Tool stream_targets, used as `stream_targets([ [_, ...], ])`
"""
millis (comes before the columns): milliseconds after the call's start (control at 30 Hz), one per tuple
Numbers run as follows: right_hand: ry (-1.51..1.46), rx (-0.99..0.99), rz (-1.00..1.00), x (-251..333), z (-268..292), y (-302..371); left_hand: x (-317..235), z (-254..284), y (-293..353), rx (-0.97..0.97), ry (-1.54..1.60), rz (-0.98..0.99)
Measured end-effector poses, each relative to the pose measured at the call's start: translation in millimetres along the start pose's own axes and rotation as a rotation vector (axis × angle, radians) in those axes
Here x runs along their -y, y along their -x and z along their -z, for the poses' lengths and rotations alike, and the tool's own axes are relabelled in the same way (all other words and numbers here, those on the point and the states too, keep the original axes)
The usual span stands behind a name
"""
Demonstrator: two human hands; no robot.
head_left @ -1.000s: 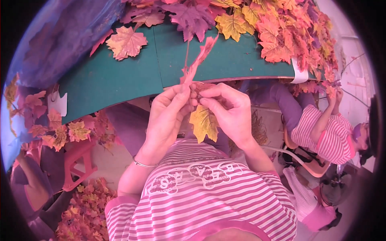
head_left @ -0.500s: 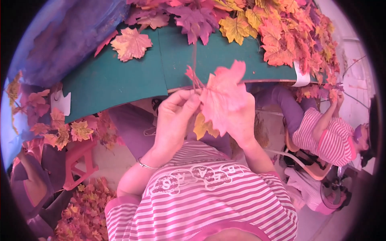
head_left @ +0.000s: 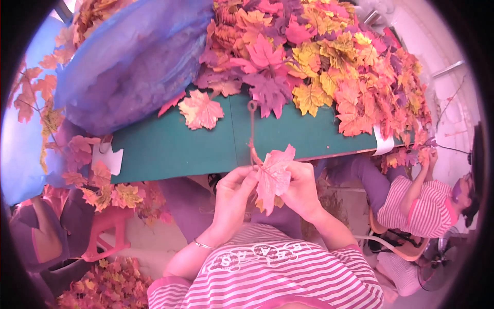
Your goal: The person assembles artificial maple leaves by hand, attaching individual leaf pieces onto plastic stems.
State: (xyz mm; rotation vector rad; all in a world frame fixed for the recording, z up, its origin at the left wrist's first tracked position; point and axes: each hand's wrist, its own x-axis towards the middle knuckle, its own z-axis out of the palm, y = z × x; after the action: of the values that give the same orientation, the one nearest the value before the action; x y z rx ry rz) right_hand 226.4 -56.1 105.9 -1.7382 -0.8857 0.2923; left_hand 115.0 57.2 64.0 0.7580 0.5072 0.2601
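At the near edge of the green table, a pink artificial maple leaf [head_left: 272,177] is between my two hands. My left hand [head_left: 229,198] is closed, with thumb and forefinger pinched at the base of the leaf's stem. Behind the leaf's other side is my right hand [head_left: 302,191], its fingers closed and partly hidden by the leaf. From the stem, a thin brown cord [head_left: 252,129] with a small loop at its far end runs up over the table. A bit of yellow leaf shows beneath the pink one.
A big pile of artificial leaves [head_left: 355,72] covers the far right of the green table [head_left: 175,149]. Beside a blue plastic bag [head_left: 128,67] lies a single pale leaf [head_left: 200,109]. People sit at both sides, near a red stool [head_left: 110,232] and floor leaves [head_left: 110,283].
My view has tilted up, so table and hands sit lower in the picture. The leaf has turned and shows narrower; both hands still hold at its stem and side.
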Motion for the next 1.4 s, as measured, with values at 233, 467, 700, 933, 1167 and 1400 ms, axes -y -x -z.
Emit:
stream_targets([
  [233,0.146,0.248,0.413,3,-12,-38,-15,32,-2,0.050,0.179,0.041],
  [467,0.223,0.375,0.469,6,-27,-64,-27,41,0,-0.038,0.050,-0.097],
  [700,0.247,-0.187,0.517,-5,26,-232,-45,43,9,-0.063,-0.302,-0.040],
  [933,0.685,-0.313,0.171,-81,55,-348,-41,59,32,0.164,-0.372,-0.099],
  [1167,0.490,-0.402,0.113,-74,53,-349,-42,52,37,0.321,-0.369,-0.042],
  [1400,0.511,-0.412,0.032,-93,43,-349,-36,37,44,0.232,-0.331,-0.045],
])
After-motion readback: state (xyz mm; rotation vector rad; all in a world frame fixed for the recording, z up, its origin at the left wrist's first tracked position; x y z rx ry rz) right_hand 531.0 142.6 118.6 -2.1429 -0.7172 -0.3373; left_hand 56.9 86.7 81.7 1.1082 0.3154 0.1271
